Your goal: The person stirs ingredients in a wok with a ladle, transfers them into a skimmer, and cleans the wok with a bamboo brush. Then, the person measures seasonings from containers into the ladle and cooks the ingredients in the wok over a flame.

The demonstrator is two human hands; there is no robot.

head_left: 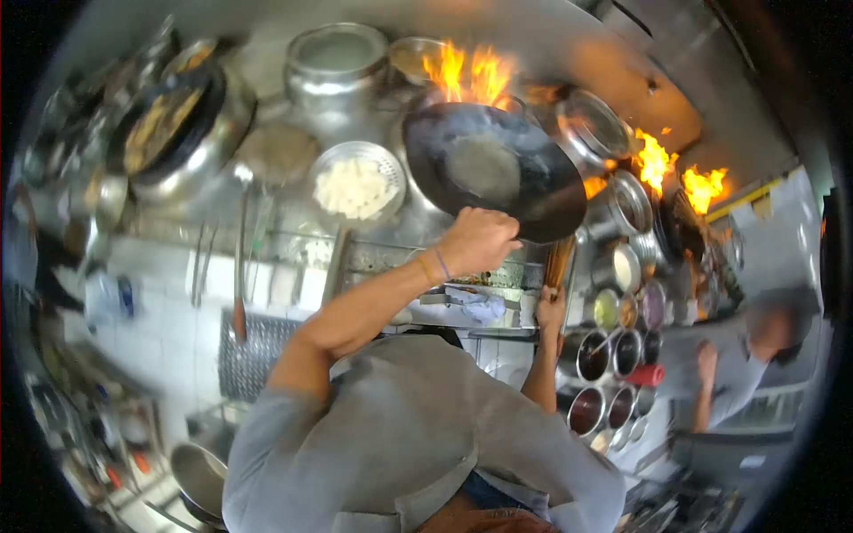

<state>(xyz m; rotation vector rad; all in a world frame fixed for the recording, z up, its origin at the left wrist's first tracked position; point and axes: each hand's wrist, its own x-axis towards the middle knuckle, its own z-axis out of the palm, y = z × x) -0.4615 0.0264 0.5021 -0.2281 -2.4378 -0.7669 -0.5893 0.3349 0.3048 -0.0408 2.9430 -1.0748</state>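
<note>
My left hand, with thin bands at the wrist, is closed at the near edge of a dark wok. The wok is tilted over the stove, with a pale patch at its middle and flames rising behind it. To the right, my right hand is wrapped round a bundle of thin wooden sticks, a bamboo wok brush. The brush points up beside the wok's lower right edge. A perforated strainer with white chunks in it sits just left of the wok.
Large pots stand behind and to the left. More flames burn at the right, near other pans. Several sauce containers line the right side. A ladle lies at the left. Another person is at the far right.
</note>
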